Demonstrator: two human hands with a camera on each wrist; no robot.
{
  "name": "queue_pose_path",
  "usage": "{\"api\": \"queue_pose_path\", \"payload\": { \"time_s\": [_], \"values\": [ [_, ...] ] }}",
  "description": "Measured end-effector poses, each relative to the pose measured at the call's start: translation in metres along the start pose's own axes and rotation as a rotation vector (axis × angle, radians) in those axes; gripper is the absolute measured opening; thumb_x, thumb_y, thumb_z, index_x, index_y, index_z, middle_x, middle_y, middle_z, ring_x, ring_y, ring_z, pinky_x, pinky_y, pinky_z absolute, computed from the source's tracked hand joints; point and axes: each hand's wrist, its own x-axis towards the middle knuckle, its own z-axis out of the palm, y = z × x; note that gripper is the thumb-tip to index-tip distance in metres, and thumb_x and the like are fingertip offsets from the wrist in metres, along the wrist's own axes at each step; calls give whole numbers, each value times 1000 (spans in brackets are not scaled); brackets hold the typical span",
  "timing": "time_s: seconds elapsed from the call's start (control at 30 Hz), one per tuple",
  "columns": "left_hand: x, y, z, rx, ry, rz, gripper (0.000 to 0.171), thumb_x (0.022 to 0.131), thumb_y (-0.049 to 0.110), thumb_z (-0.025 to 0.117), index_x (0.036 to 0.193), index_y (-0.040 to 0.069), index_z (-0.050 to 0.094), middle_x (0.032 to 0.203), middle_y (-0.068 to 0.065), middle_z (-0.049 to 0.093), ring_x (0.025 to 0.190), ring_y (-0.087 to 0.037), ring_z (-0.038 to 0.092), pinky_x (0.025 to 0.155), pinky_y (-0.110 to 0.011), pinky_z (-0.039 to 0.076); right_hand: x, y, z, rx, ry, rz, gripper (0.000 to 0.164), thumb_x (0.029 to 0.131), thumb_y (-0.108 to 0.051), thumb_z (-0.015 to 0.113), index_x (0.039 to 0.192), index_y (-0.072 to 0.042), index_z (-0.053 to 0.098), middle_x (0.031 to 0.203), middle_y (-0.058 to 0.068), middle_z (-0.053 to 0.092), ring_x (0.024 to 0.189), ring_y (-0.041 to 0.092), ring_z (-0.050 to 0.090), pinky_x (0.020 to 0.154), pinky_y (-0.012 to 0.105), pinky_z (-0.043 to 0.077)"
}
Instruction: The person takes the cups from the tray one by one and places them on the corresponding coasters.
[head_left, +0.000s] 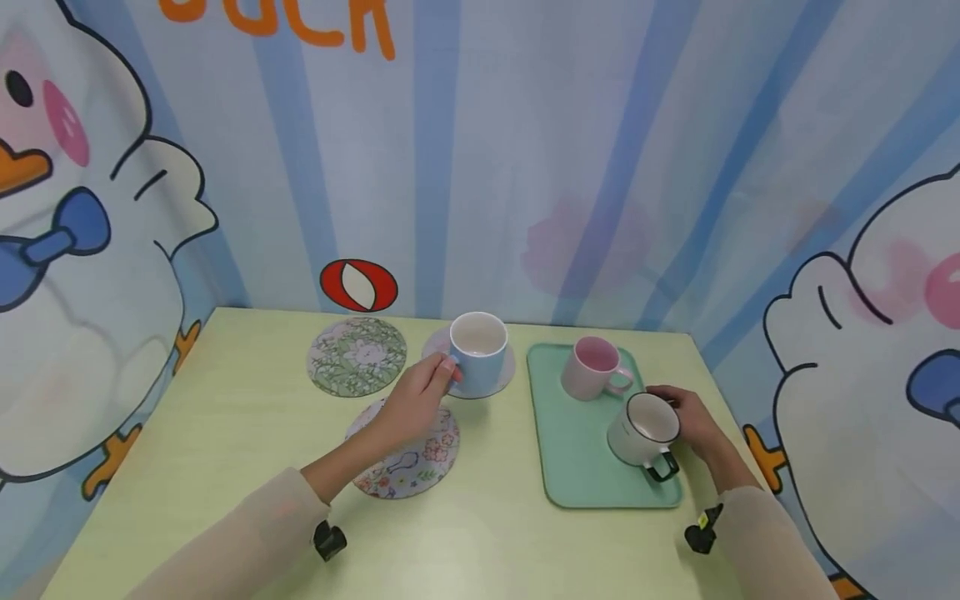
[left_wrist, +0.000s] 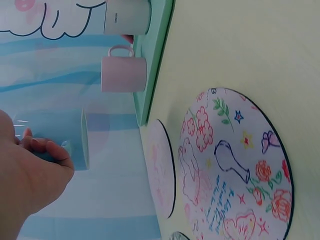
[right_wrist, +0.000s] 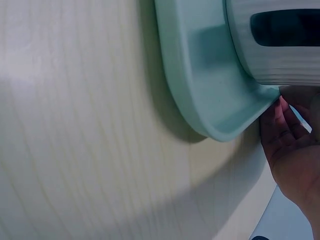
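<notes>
My left hand (head_left: 420,395) grips the handle of a light blue mug (head_left: 481,371) with a white inside. In the left wrist view, background shows between the mug (left_wrist: 55,132) and the round pinkish coaster (left_wrist: 161,170), so the mug is held up off it. On the right, my right hand (head_left: 693,421) holds the right edge of a mint green tray (head_left: 573,467), thumb and fingers at the rim (right_wrist: 272,92). Close beside that hand, a white mug (head_left: 637,437) with a black rim and handle stands on the tray. Behind it stands a pink mug (head_left: 583,372).
A green floral coaster (head_left: 357,357) lies at the back left of the pale wood table (head_left: 225,417). Nearer, a coaster with coloured drawings (head_left: 420,467) lies partly under my left forearm. A blue striped backdrop (head_left: 480,167) with cartoon ducks rises behind the table.
</notes>
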Motion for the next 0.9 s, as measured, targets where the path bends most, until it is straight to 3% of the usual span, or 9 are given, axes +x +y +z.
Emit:
{"api": "queue_pose_path", "payload": {
  "time_s": [0.47, 0.9],
  "values": [
    [-12, -11, -37, 29, 34, -77, 37, 118, 32, 37, 112, 3, 59, 85, -8, 46, 78, -23, 46, 71, -33, 42, -3, 5, 4, -13, 5, 1, 47, 105, -4, 64, 147, 13, 52, 142, 35, 56, 113, 19, 59, 85, 28, 54],
    [-8, -19, -59, 65, 78, -65, 40, 118, 34, 36, 112, 2, 59, 82, -7, 44, 73, -22, 43, 68, -31, 40, 3, 5, -1, 13, 4, 1, 50, 102, 0, 67, 146, 17, 50, 142, 38, 55, 113, 14, 57, 84, 26, 53]
  ]
}}
